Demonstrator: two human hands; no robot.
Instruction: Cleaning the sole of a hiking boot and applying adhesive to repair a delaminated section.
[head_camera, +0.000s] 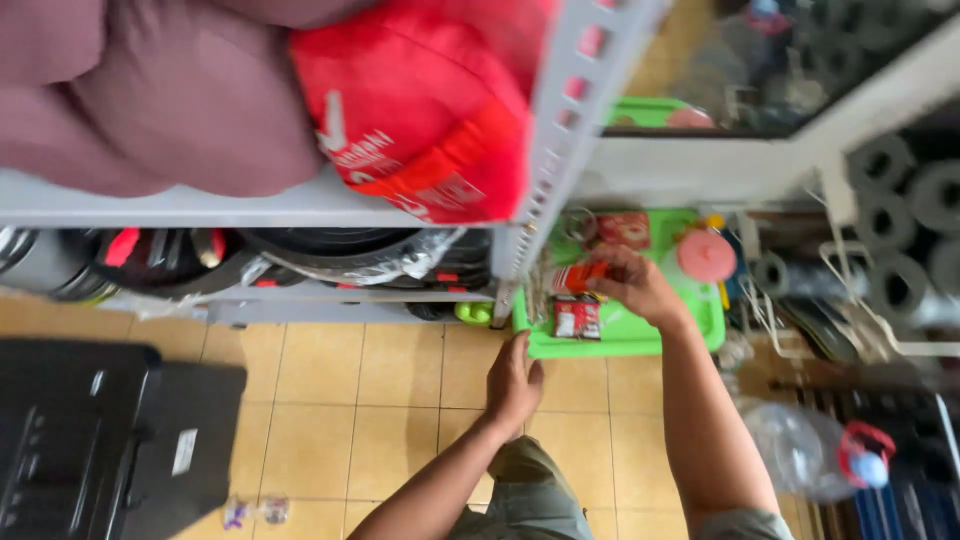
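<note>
The right hand (635, 285) is closing its grip on a small orange-red packet (578, 277) over the flat green plastic tray (640, 338), while the left hand (514, 382) is gripping the tray's near edge above the tan tiled floor (350, 400).

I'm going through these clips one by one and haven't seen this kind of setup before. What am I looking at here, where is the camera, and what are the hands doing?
There is no machine: a person wears one camera on the head, looking down at their own bare arms.

The left hand touches the near edge of a green plastic tray that sits low, beside a grey metal shelf post.

The right hand reaches over the tray with an orange-red snack packet in its grip.

Another red packet and a pink round lid lie on the tray.

Below is a yellow tiled floor; on the shelf above, a red bag. The picture is somewhat blurred.
</note>
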